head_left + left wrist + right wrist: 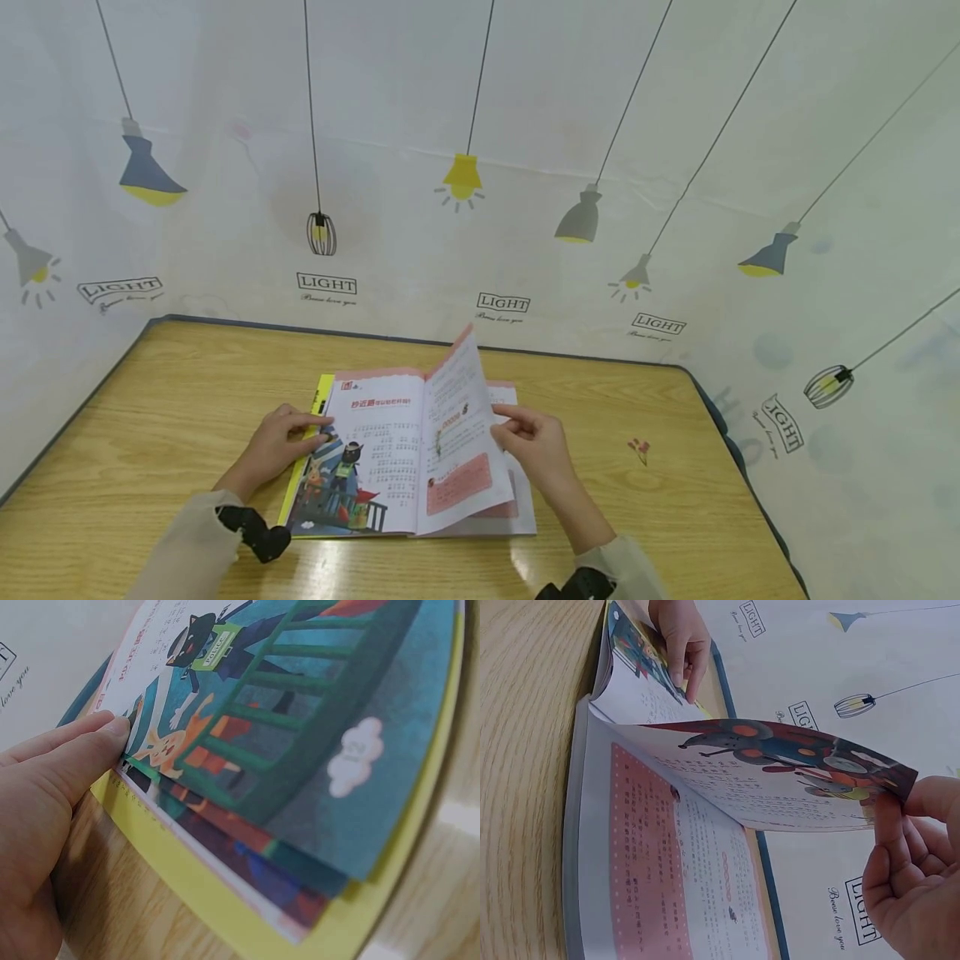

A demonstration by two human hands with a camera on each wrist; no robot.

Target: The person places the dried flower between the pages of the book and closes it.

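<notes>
An illustrated book (378,467) with printed text lies spread on the wooden table. Its right-hand page (459,433) stands lifted at a slant, its outer edge pinched between the thumb and forefinger of my right hand (536,446). In the right wrist view the raised page (780,761) bows upward, pictures along its outer part. My left hand (277,446) rests at the book's left edge, fingertips on the left page (393,433). The left wrist view shows the thumb (112,727) against the margin of that page, above a yellow cover (187,877) and several stacked sheets.
A wooden table (225,358) with a dark edging holds the book. A small flower picture (639,451) is on the tabletop to the right. Behind and around hangs a pale cloth (397,125) printed with lamps and words.
</notes>
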